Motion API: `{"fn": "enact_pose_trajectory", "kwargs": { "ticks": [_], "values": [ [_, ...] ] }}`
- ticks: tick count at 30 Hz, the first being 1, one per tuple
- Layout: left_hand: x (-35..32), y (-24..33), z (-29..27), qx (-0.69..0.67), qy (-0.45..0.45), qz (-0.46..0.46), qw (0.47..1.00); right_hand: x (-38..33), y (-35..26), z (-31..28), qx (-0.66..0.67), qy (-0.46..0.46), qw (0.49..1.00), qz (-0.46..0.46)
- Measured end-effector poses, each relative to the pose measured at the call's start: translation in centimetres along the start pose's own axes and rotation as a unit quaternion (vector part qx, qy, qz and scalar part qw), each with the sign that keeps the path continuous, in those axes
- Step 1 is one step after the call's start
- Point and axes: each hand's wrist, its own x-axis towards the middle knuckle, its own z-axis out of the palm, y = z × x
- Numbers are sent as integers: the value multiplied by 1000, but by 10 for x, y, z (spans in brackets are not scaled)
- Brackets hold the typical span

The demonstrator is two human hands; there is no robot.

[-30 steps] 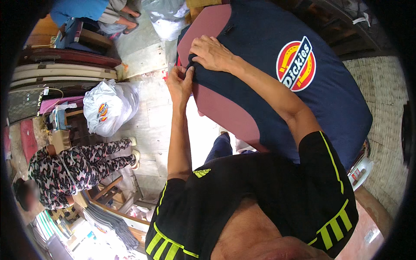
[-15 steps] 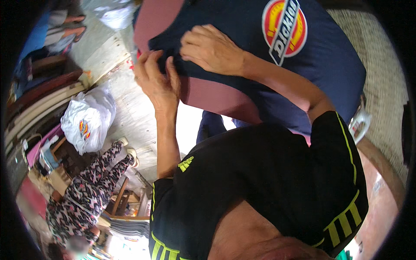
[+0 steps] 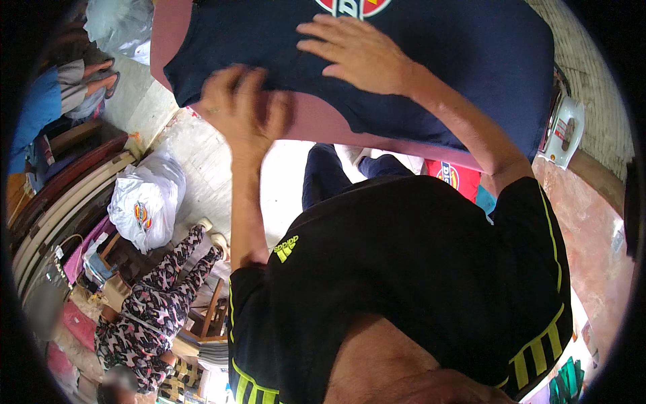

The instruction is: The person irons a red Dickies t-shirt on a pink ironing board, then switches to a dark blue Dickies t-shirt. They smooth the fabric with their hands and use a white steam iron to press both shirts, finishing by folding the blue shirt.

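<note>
A dark navy T-shirt (image 3: 444, 74) with a round red-and-yellow printed logo lies spread over a board with a dull-pink cover (image 3: 315, 118). My right hand (image 3: 363, 57) is stretched flat over the shirt just below the logo, fingers apart, holding nothing. Over the shirt's near-left edge is my left hand (image 3: 242, 114), its fingers spread and smeared by motion. Whether the left fingertips touch the cloth cannot be made out. Part of the logo is cut off by the upper rim of the view.
A white iron (image 3: 565, 131) stands at the board's right end. Under the board's near edge shows a red packet (image 3: 457, 176). On the floor at left sits a white plastic bag (image 3: 148, 202); a person in patterned clothes (image 3: 158, 296) is near shelves, another person (image 3: 47, 101) at far left.
My right hand has gone from curled fingers to a flat, stretched palm. My left fingers have spread. The shirt and board appear farther left and higher in view, with more of the iron showing.
</note>
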Motion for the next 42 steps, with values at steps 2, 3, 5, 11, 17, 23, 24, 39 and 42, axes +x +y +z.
{"fn": "enact_pose_trajectory", "kwargs": {
  "ticks": [2, 3, 5, 11, 17, 23, 24, 39, 42],
  "values": [
    [-12, 49, 4, -198, -113, 43, 973, -14, 15, 3, 21, 32, 999, 8],
    [-24, 71, 9, -184, -142, 48, 972, -18, 19, 5, 25, 44, 999, 7],
    [-38, 90, 19, -148, -134, 46, 979, -15, 18, -8, 95, 55, 994, -23],
    [-45, 91, 28, -162, -123, 43, 978, -36, -23, 5, 14, 78, 996, 41],
    [-22, 103, 15, -141, -144, 3, 979, -81, -62, 0, 100, 48, 991, 75],
    [23, 131, 52, 75, -132, 24, 988, -131, 2, -36, 34, 101, 978, 181],
    [16, 129, 66, 103, -154, 18, 982, -140, 6, -38, 27, 95, 978, 184],
    [63, -18, 47, 309, -91, -246, 914, -157, 8, -61, 110, 38, 975, 189],
    [100, 55, 74, 139, -103, -73, 982, -109, 38, -69, 103, 100, 972, 188]
  ]
}}
